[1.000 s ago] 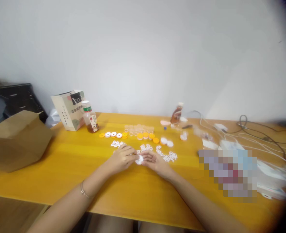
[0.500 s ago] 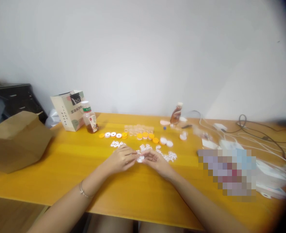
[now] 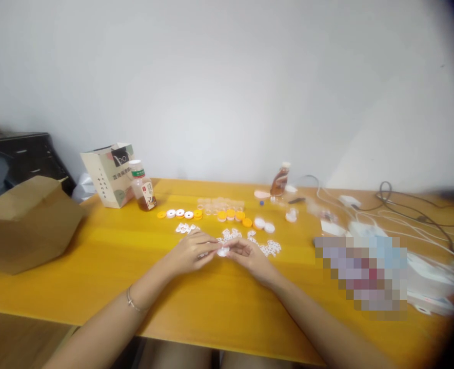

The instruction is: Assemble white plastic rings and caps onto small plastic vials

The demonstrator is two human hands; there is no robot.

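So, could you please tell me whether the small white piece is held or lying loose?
Held: the left hand and the right hand have the small white piece pinched between them.

No wording can be made out with certainty. The pale shopping bag (image 3: 109, 184) carries dark characters (image 3: 122, 174) on two sides and a black panel (image 3: 120, 156) with a white glasses-like mark (image 3: 122, 159); the bottle (image 3: 142, 187) beside it bears a red-patched label (image 3: 148, 193) and a green band (image 3: 138, 173), both too blurred to read.
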